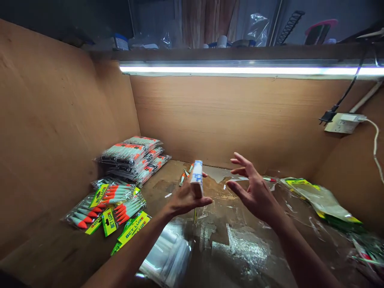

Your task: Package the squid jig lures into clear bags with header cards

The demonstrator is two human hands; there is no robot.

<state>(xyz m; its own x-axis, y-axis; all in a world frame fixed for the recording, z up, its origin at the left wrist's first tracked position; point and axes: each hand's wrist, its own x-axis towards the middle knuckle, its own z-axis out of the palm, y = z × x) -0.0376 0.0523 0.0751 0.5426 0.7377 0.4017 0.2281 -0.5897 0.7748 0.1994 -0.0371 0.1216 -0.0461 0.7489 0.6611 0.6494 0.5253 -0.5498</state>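
Clear plastic sleeves (169, 256) lie nearest, beside the left forearm. Gripped in the left hand (183, 199) above the worktable (216, 218), a narrow blue-and-white block (197, 176) stands nearly upright. Well apart from it, the right hand (253, 191) is raised, fingers parted. Loose lures (182, 178) lie beyond the block; yellow-labelled lure packs (127, 210) and stacked bags of lures (129, 154) sit left, yellow-edged pouches (321, 198) right.

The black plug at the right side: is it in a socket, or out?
Out: the black plug shows its bare prongs, pointing away from the power strip.
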